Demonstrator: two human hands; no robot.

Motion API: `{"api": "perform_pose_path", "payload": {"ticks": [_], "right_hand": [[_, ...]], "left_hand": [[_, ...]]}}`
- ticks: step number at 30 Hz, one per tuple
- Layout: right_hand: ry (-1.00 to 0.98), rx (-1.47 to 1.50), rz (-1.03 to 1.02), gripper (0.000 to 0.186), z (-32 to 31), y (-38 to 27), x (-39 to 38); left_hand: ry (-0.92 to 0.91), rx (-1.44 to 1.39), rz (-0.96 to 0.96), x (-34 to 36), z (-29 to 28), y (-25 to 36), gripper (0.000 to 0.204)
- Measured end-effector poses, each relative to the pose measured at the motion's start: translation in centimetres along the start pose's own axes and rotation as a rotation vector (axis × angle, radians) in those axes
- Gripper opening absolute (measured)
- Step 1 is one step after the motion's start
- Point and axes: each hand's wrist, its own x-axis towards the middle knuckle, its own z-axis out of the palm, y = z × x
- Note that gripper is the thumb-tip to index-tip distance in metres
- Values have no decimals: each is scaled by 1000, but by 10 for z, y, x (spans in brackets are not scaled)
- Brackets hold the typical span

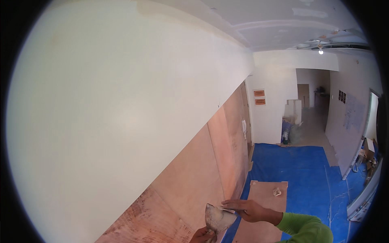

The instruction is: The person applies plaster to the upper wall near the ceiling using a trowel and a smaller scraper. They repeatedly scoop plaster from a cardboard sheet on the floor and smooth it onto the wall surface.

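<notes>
At the lower edge, my left hand (202, 235) is closed around the lower end of a putty knife (219, 219). The wide blade points up and is smeared with whitish-grey filler. My right hand (254, 211), in a green sleeve, reaches in from the right with its fingers pressed together at the blade's upper right edge. Whatever thin thing it may pinch is too small to make out. Behind both hands rises a wall with pinkish-brown boards (186, 178) along its lower part.
A large white wall surface (109, 101) fills the left. Blue sheeting (287, 162) covers the floor, with a brown board (263, 198) and a crumpled scrap (276, 191) on it. A wall intercom handset (244, 126) hangs ahead. Assorted items (369, 152) lie by the right opening.
</notes>
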Motion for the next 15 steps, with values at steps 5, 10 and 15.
{"api": "perform_pose_path", "payload": {"ticks": [5, 10, 15], "right_hand": [[-270, -138, 265, 70, -2, 12, -35], [-184, 148, 448, 62, 4, 36, -71], [352, 1567, 875, 38, 61, 27, -89]], "left_hand": [[104, 17, -45, -17, 30, 6, 26], [212, 727, 358, -33, 51, 26, 25], [478, 1350, 391, -21, 62, -7, 35]]}}
